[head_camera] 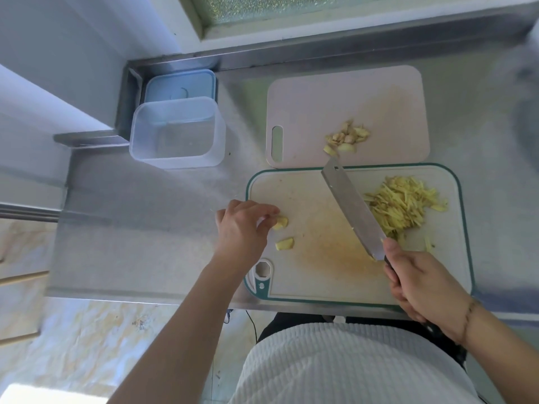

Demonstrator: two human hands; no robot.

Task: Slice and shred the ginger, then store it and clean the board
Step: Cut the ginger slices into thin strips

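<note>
A green-rimmed cutting board (318, 290) lies near the counter's front edge. On its right side sits a heap of shredded ginger (404, 207). My right hand (420, 290) grips the handle of a cleaver (351, 209), whose blade slants over the board beside the shreds. My left hand (243, 225) pinches a ginger slice (280, 222) at the board's left edge. Another ginger slice (285, 244) lies just below it. A pale pink board (306, 112) behind holds a small pile of ginger pieces (347, 138).
A clear plastic container (176, 135) stands open at the back left, its blue lid (180, 84) behind it. The steel counter (145, 228) ends in a front edge near my body. A window sill runs along the back wall.
</note>
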